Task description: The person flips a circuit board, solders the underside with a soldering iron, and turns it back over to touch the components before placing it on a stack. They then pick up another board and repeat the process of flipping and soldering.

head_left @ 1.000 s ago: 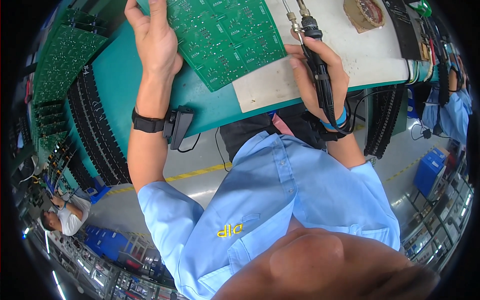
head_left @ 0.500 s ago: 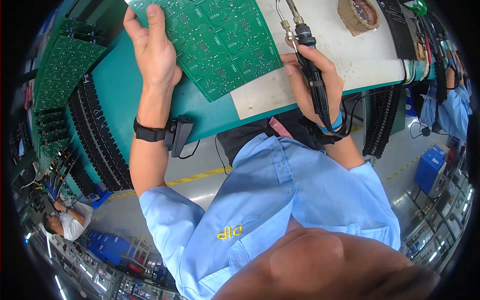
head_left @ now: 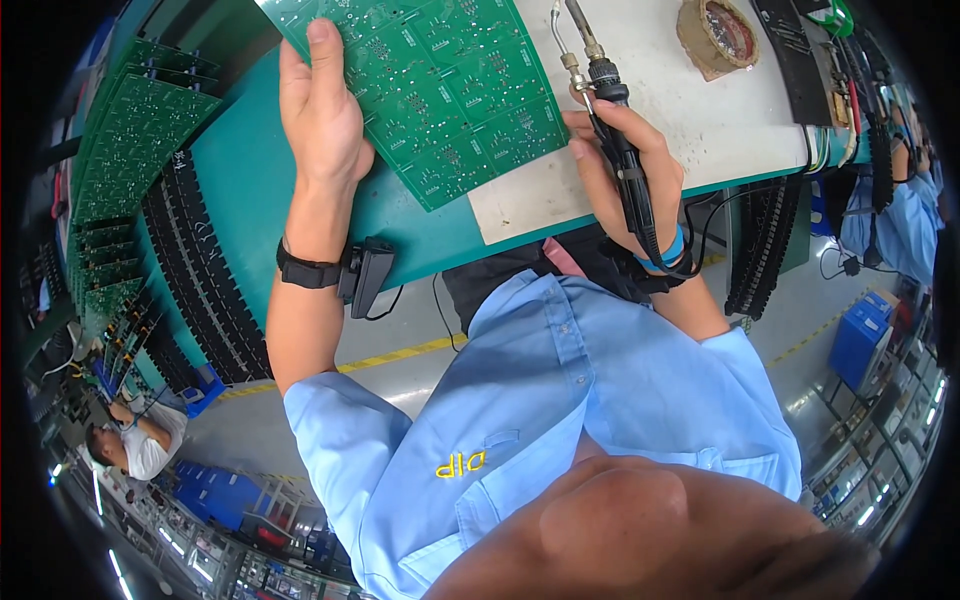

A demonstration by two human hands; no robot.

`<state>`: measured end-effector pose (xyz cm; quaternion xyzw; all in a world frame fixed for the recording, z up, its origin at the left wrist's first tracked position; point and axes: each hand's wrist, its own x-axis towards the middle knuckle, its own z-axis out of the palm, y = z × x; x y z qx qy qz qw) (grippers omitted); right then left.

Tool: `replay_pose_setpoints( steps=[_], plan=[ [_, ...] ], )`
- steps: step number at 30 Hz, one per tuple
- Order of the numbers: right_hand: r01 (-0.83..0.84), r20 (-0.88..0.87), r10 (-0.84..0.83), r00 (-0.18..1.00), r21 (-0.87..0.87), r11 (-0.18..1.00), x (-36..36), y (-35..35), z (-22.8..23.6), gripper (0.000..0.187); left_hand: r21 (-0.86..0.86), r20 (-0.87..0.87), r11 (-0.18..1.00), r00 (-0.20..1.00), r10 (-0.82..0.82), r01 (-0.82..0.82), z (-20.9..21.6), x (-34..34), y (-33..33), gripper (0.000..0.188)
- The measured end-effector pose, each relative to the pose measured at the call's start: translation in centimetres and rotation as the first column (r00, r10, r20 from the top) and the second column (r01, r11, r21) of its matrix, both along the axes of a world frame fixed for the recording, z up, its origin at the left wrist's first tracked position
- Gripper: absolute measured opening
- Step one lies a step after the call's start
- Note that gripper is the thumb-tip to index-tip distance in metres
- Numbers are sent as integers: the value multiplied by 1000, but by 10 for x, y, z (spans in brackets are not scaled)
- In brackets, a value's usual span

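Note:
My left hand [head_left: 328,125] grips a large green circuit board [head_left: 465,95] by its left edge, thumb on top. The board is tilted over the work table, and its upper end runs out of view. In my right hand [head_left: 655,160] is a black soldering iron [head_left: 630,175] with a thin metal feed tube [head_left: 567,48] beside its shaft. Its metal end points away from me, up past the board's right edge. The fingers of this hand are close to the board's right corner; whether they touch it I cannot tell.
A white sheet [head_left: 530,205] lies on the green table [head_left: 235,130]. At the far right stands a round brown container [head_left: 718,38], near a dark strip of tools [head_left: 795,60]. Upright green boards [head_left: 135,150] fill black slotted racks [head_left: 205,270] on the left. A cable hangs from the iron.
My left hand and the circuit board have shifted slightly to the right and toward me. My right hand keeps the soldering iron nearly where it was.

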<state>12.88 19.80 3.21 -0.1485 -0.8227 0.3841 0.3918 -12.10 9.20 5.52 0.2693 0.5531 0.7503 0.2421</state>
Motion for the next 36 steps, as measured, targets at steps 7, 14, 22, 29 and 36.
replay_pose_setpoints(
  steps=[7, 14, 22, 29, 36],
  plan=[
    [-5, 35, 6, 999, -10, 1000, -1, -1, 1, 47, 4, 86, 1000, 996, -20, 19, 3, 7, -1, 40],
    [11, 40, -11, 999, -13, 1000, 1, -1, -1, 50, 41, 110, 997, 992, -68, 64, 0, 4, -3, 36],
    [18, 64, -18, 998, -5, 1000, 3, -2, -3, 52, 64, 134, 993, 986, -103, 95, -1, 0, -5, 35],
    [4, 43, -4, 999, -7, 1000, 2, -2, -2, 54, 39, 119, 997, 991, -67, 62, 0, 1, -6, 37],
    [7, 59, -7, 998, -3, 1000, 2, -1, -1, 53, -7, 39, 998, 998, 56, -56, 21, 15, 2, 36]
  ],
)
